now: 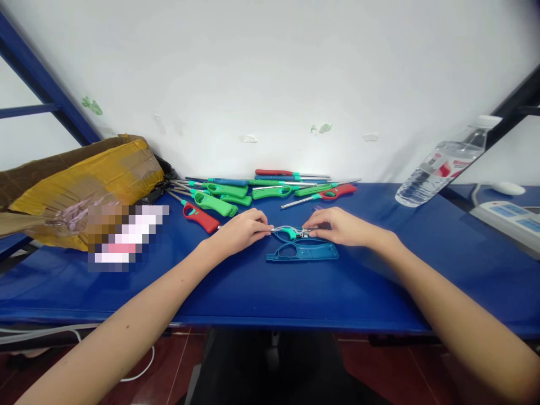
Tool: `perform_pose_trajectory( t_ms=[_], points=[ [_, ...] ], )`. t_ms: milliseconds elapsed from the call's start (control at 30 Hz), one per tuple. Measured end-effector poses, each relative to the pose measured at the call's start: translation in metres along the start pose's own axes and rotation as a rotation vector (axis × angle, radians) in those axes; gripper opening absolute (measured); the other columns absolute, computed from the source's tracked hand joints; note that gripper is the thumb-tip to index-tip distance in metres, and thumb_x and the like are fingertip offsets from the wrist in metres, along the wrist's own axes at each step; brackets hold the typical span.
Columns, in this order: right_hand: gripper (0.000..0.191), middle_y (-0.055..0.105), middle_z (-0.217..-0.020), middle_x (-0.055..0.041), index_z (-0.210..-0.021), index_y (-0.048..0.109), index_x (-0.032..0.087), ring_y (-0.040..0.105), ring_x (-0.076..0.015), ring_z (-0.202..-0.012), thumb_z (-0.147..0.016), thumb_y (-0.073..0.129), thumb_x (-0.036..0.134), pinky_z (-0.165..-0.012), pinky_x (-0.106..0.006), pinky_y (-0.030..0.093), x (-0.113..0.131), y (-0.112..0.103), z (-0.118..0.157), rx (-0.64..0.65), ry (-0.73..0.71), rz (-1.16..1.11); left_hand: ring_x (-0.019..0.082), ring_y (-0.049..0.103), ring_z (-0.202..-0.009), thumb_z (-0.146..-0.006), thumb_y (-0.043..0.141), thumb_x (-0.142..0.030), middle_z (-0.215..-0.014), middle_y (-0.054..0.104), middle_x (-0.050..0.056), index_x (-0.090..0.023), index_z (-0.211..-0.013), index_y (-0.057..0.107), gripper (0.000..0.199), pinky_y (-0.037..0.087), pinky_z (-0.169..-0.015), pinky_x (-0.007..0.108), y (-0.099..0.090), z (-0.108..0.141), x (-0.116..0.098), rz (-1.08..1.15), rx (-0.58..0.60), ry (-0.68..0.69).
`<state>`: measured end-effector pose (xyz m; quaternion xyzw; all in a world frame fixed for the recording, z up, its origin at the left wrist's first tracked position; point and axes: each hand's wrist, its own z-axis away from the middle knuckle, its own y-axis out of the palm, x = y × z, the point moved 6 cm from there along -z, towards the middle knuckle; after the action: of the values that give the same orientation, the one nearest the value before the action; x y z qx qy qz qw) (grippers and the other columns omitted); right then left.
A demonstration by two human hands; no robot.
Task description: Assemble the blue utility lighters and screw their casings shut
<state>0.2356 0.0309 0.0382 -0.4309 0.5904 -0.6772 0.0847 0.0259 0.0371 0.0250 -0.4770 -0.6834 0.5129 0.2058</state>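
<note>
An opened long-necked gas lighter (289, 232) lies between my hands, with its teal trigger and some metal inner parts showing. My left hand (245, 229) pinches the lighter at its left end, near the metal tube. At the other end, the thumb and fingers of my right hand (333, 226) are closed on the inner parts; exactly which part is hidden. Just in front of both hands, a loose blue half shell (304, 252) of a lighter handle rests on the table, its hollow inner side facing up.
Several green, red and blue lighters (215, 203) are heaped along the wall. A taped cardboard box (84, 197) stands at the left. On the right are a water bottle (442, 163) and a power strip (510, 216). The blue table (253, 292) has its front edge toward me.
</note>
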Motion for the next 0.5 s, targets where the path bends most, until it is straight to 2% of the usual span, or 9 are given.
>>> perform_pose_trajectory(
  t_ms=[233,500],
  points=[
    [0.028,0.074,-0.102,-0.0093,-0.110,0.075,0.019,0.066,-0.0236,-0.091,-0.091,0.058,0.032,-0.081,-0.037,0.050,0.0002,0.0009,-0.0003,-0.012,-0.006,0.010,0.018,0.060,-0.090,-0.095,0.054,-0.018,-0.103,0.065,0.008,-0.020,-0.109,0.073,0.023,0.049,-0.080,0.030,-0.0054,0.0026,-0.0013,-0.072,0.124,0.014],
    [0.028,0.074,-0.103,-0.0097,-0.110,0.075,0.020,0.066,-0.0236,-0.092,-0.091,0.059,0.032,-0.082,-0.037,0.051,-0.0015,0.0016,-0.0005,-0.020,-0.020,-0.002,0.018,0.062,-0.097,-0.094,0.054,-0.016,-0.112,0.064,0.008,-0.024,-0.123,0.068,0.033,0.051,-0.084,0.029,-0.0066,0.0065,0.0045,0.031,0.153,-0.059]
  ],
)
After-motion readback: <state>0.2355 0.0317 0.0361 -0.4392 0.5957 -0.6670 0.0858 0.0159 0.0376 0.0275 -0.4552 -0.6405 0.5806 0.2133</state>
